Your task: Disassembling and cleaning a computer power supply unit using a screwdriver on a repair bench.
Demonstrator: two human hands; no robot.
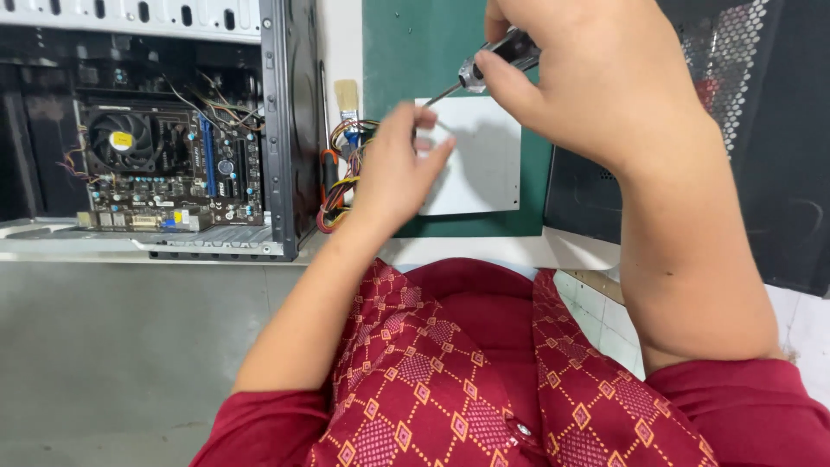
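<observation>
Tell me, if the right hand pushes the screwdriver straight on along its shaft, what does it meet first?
The right hand holds a black-handled metal screwdriver pointing down-left. Its tip would first meet the left hand's fingertips, which pinch something too small to see, above the white rectangular panel. Depth is unclear.

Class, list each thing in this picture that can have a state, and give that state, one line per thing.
Computer case: side open, motherboard exposed.
Screwdriver: gripped in right hand, tip angled down-left.
Left hand: fingers pinched at the screwdriver tip.
Paintbrush: lying unused by the cables.

Green mat [406, 52] — white plate [484, 164] — red diamond-patterned garment [432, 372]
</observation>
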